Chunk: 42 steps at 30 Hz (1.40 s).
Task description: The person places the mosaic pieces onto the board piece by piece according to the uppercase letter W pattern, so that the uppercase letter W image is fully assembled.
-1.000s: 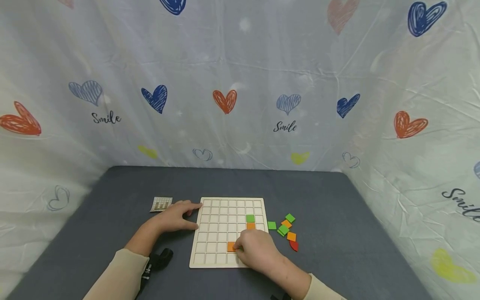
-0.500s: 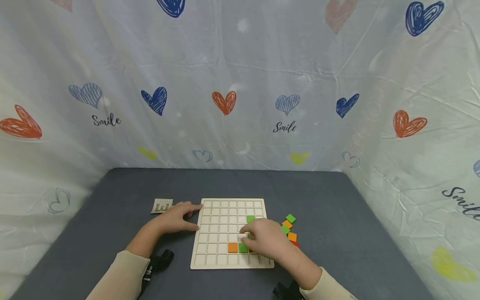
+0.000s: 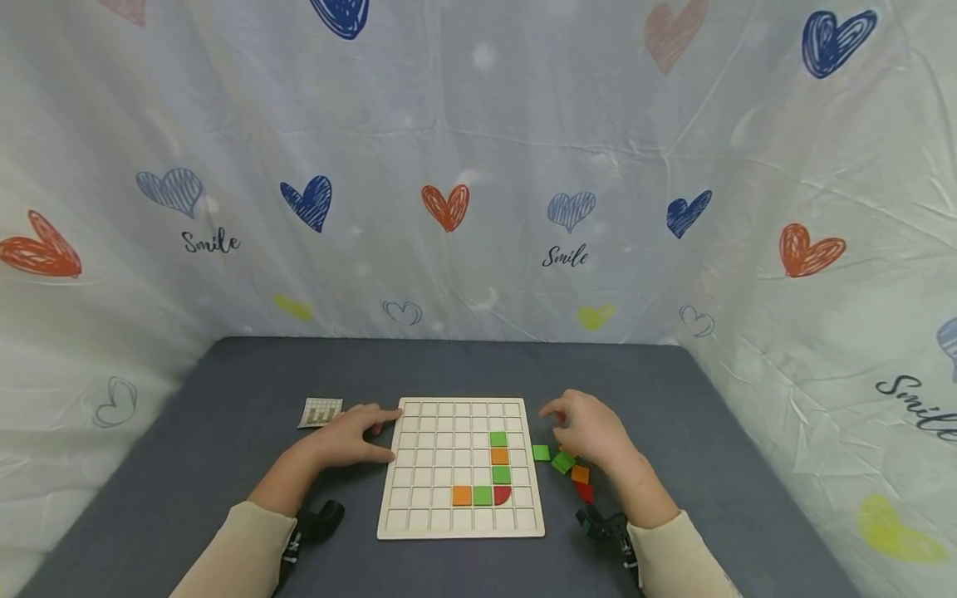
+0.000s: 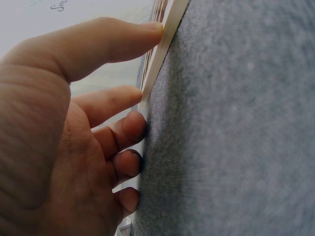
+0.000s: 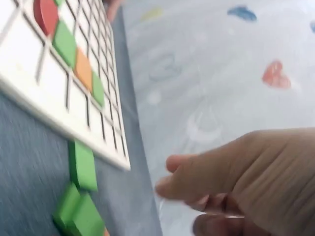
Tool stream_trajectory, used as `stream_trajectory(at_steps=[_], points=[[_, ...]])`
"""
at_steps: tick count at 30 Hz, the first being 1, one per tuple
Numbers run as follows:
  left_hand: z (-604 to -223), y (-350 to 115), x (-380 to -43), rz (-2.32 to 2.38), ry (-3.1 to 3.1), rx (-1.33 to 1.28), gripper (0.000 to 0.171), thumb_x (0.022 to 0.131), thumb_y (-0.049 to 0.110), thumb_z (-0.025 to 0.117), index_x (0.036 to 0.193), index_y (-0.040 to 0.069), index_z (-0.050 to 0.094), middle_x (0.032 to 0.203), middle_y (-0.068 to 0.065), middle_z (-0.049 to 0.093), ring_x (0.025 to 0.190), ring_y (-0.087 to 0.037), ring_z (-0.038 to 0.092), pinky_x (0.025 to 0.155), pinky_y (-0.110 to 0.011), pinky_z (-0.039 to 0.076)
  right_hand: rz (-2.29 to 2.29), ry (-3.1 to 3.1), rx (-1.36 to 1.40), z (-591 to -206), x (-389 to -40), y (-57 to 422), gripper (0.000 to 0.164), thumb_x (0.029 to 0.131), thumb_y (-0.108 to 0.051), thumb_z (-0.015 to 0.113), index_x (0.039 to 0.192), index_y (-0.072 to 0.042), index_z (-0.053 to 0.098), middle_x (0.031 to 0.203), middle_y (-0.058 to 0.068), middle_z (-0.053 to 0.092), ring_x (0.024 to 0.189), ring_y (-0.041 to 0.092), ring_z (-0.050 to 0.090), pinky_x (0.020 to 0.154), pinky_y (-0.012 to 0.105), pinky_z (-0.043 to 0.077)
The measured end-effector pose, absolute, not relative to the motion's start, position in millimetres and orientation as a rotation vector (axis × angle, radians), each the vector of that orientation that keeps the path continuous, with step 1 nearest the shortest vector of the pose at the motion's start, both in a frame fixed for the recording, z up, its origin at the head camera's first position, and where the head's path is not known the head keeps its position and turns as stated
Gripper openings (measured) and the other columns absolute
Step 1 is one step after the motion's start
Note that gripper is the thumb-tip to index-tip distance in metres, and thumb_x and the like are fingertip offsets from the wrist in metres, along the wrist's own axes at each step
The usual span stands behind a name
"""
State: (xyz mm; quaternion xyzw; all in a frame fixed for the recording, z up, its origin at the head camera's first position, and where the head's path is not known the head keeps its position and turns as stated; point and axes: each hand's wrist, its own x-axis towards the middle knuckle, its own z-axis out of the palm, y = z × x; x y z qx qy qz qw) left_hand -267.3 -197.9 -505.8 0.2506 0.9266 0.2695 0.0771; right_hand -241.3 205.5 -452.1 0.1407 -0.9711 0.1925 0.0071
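A pale wooden grid board [image 3: 423,475] lies on the table. Six tiles would form an L, so: several tiles sit in its cells, running down a column from a green tile [image 3: 498,438] and an orange tile [image 3: 499,456] to a red rounded tile [image 3: 503,495], then leftward to another orange tile [image 3: 462,496]. My left hand [image 3: 351,433] touches the board's left edge with thumb and index fingertip. To the board's right, my right hand [image 3: 593,425] hovers by loose tiles, its fingers loosely bent around nothing. Nearby lie a loose green tile [image 5: 83,166] and a loose red tile [image 3: 585,492].
A small printed card [image 3: 321,412] lies beyond my left hand. The dark grey table [image 3: 643,382] ends at a pale curtain [image 3: 493,149] printed with hearts. Black straps [image 3: 317,522] sit at both wrists.
My right hand has left the board and moved right and away, over to the loose tiles. The green and red tiles it covered now show. My left hand stays at the edge.
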Motion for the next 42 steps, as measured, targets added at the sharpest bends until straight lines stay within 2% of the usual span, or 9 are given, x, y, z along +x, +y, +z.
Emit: stream_trajectory(at_steps=[2, 5, 11, 21, 28, 34, 42], points=[[-506, -198, -267, 0.812, 2.774, 0.753, 0.076, 0.085, 0.037, 0.083, 0.148, 0.005, 0.055, 0.087, -0.001, 0.041, 0.078, -0.018, 0.037, 0.069, -0.040, 0.030, 0.600, -3.084, 0.421, -453, -245, 215, 0.035, 0.081, 0.009, 0.070, 0.107, -0.011, 0.081, 0.092, 0.000, 0.062, 0.079, 0.018, 0.057, 0.069, 0.039, 0.050], [-506, -198, -267, 0.814, 2.773, 0.755, 0.076, 0.085, 0.037, 0.083, 0.148, 0.005, 0.055, 0.087, -0.001, 0.042, 0.078, -0.017, 0.037, 0.070, -0.040, 0.030, 0.607, -3.168, 0.396, -457, -248, 228, 0.036, 0.080, 0.012, 0.070, 0.104, -0.012, 0.081, 0.096, 0.002, 0.067, 0.086, 0.020, 0.060, 0.075, 0.042, 0.052], [-506, -198, -267, 0.828, 2.763, 0.763, 0.076, 0.086, 0.037, 0.082, 0.149, 0.005, 0.055, 0.086, -0.002, 0.041, 0.077, -0.018, 0.037, 0.069, -0.040, 0.030, 0.633, -3.242, 0.344, -463, -252, 241, 0.039, 0.078, 0.016, 0.065, 0.099, -0.014, 0.079, 0.097, 0.003, 0.067, 0.082, 0.021, 0.056, 0.071, 0.039, 0.050], [-506, -197, -269, 0.844, 2.764, 0.767, 0.076, 0.085, 0.035, 0.083, 0.149, 0.005, 0.055, 0.086, -0.003, 0.042, 0.077, -0.018, 0.036, 0.069, -0.040, 0.029, 0.578, -3.214, 0.336, -466, -259, 248, 0.030, 0.076, 0.004, 0.078, 0.102, -0.012, 0.080, 0.102, 0.004, 0.068, 0.077, 0.018, 0.053, 0.069, 0.039, 0.049], [-506, -197, -267, 0.839, 2.758, 0.769, 0.076, 0.085, 0.037, 0.083, 0.148, 0.006, 0.055, 0.086, -0.002, 0.041, 0.077, -0.018, 0.036, 0.068, -0.040, 0.029, 0.669, -3.245, 0.317, -461, -257, 254, 0.029, 0.080, -0.002, 0.076, 0.107, -0.012, 0.078, 0.094, 0.004, 0.064, 0.074, 0.019, 0.053, 0.067, 0.038, 0.045], [-506, -197, -267, 0.842, 2.747, 0.773, 0.076, 0.085, 0.037, 0.083, 0.148, 0.005, 0.055, 0.086, -0.003, 0.041, 0.078, -0.018, 0.036, 0.069, -0.041, 0.029, 0.843, -3.181, 0.282, -442, -248, 259, 0.024, 0.088, -0.008, 0.073, 0.111, -0.011, 0.070, 0.104, 0.005, 0.063, 0.085, 0.023, 0.056, 0.070, 0.040, 0.049], [-507, -196, -269, 0.841, 2.746, 0.773, 0.077, 0.085, 0.038, 0.083, 0.149, 0.004, 0.055, 0.085, -0.003, 0.041, 0.076, -0.017, 0.036, 0.068, -0.041, 0.029, 1.017, -3.010, 0.334, -411, -234, 235, 0.021, 0.090, -0.015, 0.077, 0.109, -0.010, 0.073, 0.096, 0.000, 0.064, 0.080, 0.020, 0.056, 0.070, 0.039, 0.050]])
